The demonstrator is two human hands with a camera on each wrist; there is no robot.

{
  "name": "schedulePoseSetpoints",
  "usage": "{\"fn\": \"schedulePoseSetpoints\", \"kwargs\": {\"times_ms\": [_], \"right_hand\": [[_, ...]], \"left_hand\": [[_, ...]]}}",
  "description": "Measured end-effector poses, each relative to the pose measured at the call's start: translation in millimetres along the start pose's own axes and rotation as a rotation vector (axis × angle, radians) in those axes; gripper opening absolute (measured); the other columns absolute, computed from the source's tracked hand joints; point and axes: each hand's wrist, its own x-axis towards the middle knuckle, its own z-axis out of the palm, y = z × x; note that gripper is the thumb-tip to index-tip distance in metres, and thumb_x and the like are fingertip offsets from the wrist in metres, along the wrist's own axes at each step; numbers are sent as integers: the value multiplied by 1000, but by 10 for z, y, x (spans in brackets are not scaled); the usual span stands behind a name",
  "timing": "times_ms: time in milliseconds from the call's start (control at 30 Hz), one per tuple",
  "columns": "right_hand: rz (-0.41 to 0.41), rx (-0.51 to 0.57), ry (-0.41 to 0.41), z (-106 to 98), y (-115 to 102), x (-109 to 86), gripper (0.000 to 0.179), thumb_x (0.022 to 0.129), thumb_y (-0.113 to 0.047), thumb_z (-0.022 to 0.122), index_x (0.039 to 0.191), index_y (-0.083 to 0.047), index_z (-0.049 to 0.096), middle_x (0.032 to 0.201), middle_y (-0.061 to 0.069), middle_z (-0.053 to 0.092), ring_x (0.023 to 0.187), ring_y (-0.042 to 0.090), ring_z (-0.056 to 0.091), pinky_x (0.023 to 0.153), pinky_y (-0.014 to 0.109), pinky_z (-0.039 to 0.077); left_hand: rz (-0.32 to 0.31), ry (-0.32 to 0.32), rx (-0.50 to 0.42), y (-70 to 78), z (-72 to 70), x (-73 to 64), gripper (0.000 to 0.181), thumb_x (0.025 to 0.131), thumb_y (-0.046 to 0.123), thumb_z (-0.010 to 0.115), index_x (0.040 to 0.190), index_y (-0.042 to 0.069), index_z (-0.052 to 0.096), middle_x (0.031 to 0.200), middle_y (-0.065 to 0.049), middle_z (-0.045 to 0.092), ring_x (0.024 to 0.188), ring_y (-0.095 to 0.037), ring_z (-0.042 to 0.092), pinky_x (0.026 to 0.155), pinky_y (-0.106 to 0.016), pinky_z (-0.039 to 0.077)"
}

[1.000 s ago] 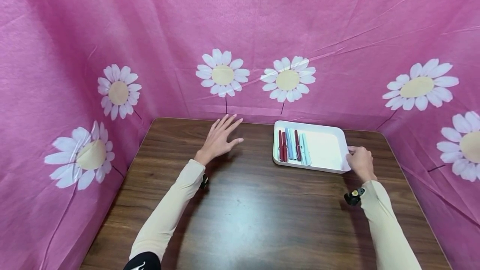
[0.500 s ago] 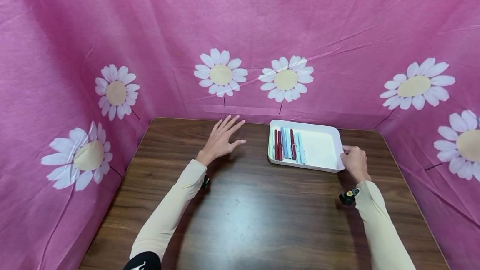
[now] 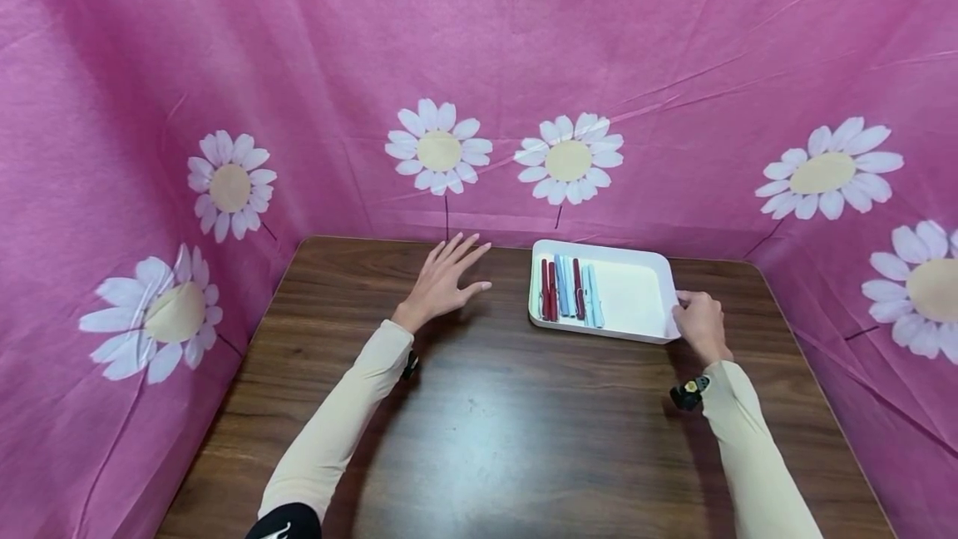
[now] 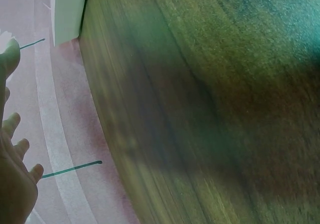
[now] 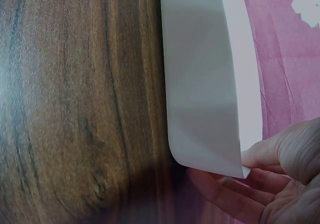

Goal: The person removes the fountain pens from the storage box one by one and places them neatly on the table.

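Note:
A white rectangular tray (image 3: 632, 333) lies on the brown wood-grain table near its back edge. Several pens stand side by side in its left half: dark red pens (image 3: 552, 291) and light blue pens (image 3: 594, 296) among them. My right hand (image 3: 702, 324) holds the tray's right end. In the right wrist view the thumb (image 5: 265, 154) lies over the rim, with fingers (image 5: 227, 199) under the outer wall. To the left of the tray, my left hand (image 3: 440, 285) is spread over the table, fingers extended, holding nothing.
Behind and beside the table (image 3: 479, 439) hangs a pink cloth (image 3: 659, 23) printed with white daisies. The cloth meets the table's back edge just behind the tray. Each wrist wears a small black camera (image 3: 688, 393).
The tray has slid a little to the left with my right hand on its end, and the pens have moved along with it. My left hand stays almost where it was.

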Motion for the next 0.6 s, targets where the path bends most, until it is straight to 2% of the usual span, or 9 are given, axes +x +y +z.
{"fn": "schedulePoseSetpoints", "kwargs": {"times_ms": [267, 500, 600], "right_hand": [[0, 2, 19, -1, -23, 16, 42, 93, -2, 53, 131, 15, 63, 119, 38, 67, 96, 46, 65, 69, 44, 50], [2, 2, 22, 24, -54, -1, 44, 91, -2, 52, 131, 12, 64, 119, 37, 67, 98, 52, 63, 78, 59, 50], [-2, 5, 26, 30, -60, -4, 45, 90, -3, 52, 130, 13, 64, 120, 38, 66, 97, 53, 62, 78, 60, 49]], "left_hand": [[29, 35, -14, 4, 45, 28, 71, 98, 51, 68, 160, 24, 45, 168, -6, 38, 159, -32, 25, 126, -58, 23], [32, 22, -12, 23, 59, 21, 70, 99, 49, 67, 160, 24, 45, 169, -5, 36, 160, -31, 24, 127, -57, 21], [32, 17, -9, 29, 67, 24, 70, 99, 49, 68, 160, 24, 45, 169, -5, 37, 159, -31, 25, 128, -55, 20]]}}
